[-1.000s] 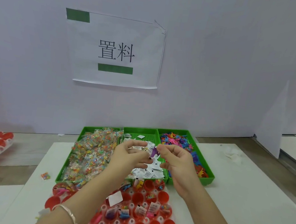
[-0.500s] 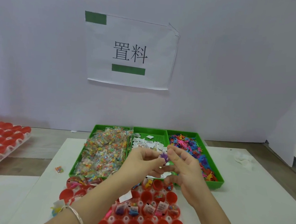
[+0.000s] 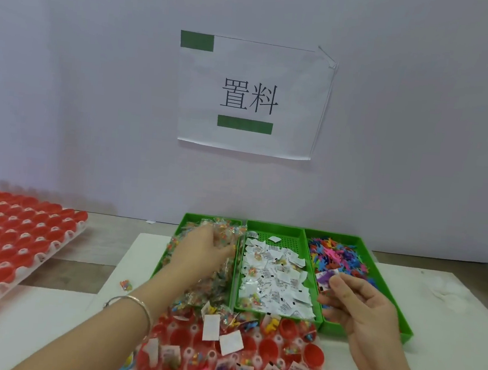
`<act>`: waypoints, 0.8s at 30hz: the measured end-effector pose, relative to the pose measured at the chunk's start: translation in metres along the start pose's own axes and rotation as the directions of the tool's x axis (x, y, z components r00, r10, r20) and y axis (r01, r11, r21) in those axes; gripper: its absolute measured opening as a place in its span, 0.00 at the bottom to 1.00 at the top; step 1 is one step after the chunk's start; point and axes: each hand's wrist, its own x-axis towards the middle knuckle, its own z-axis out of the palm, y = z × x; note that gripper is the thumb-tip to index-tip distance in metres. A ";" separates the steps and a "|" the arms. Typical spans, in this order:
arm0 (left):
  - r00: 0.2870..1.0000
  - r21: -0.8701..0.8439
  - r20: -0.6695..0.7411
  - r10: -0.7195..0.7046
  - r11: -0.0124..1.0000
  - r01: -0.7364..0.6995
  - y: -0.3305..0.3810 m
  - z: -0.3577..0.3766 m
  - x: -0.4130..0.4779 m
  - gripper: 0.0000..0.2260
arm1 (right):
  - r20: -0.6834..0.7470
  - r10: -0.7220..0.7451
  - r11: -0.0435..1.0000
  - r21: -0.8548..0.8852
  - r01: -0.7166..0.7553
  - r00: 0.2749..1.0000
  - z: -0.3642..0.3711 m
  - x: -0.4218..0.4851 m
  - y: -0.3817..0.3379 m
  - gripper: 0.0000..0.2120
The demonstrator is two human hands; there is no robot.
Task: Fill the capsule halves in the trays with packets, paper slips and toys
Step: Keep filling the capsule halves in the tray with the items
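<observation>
1. The left hand [image 3: 203,252] reaches into the left green tray [image 3: 187,219], near the table's far edge. Its fingers are dug down among the clear packets [image 3: 197,287] there. They are hidden in the heap, so I cannot tell whether they grip one.
2. The right hand [image 3: 365,310] pinches a purple toy [image 3: 325,277] between thumb and forefinger, with the other fingers loosely curled. A bit of white paper shows against the toy.
3. The toy is held at the fingertips above the near-left part of the right green tray [image 3: 331,329]. Further back, that tray holds a heap of coloured toys [image 3: 340,253].
4. The middle green tray [image 3: 288,239] lies between the two hands and holds white paper slips [image 3: 275,283].
5. Red capsule halves [image 3: 314,355] sit in a tray at the table's near edge, just in front of the green trays. Many already hold packets, slips or toys.
6. A stray packet [image 3: 125,285] lies on the table, left of the left wrist, which wears a bracelet [image 3: 133,302].
7. A second tray of red halves [image 3: 8,236] lies well apart to the left.
</observation>
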 end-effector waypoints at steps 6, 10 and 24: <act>0.999 0.090 0.044 0.029 0.995 -0.033 -0.010 0.013 0.014 0.07 | -0.018 -0.011 0.999 -0.041 0.010 1.000 -0.003 -0.004 -0.005 0.18; 0.996 -0.215 -0.081 -0.031 0.977 0.013 -0.022 0.003 -0.004 0.07 | -0.009 -0.011 0.996 -0.091 0.010 1.000 0.000 -0.013 -0.007 0.12; 0.993 -0.767 0.039 0.108 0.641 -0.040 0.012 -0.062 -0.148 0.06 | 0.464 0.150 0.978 -0.196 -0.063 0.873 0.097 -0.076 -0.041 0.10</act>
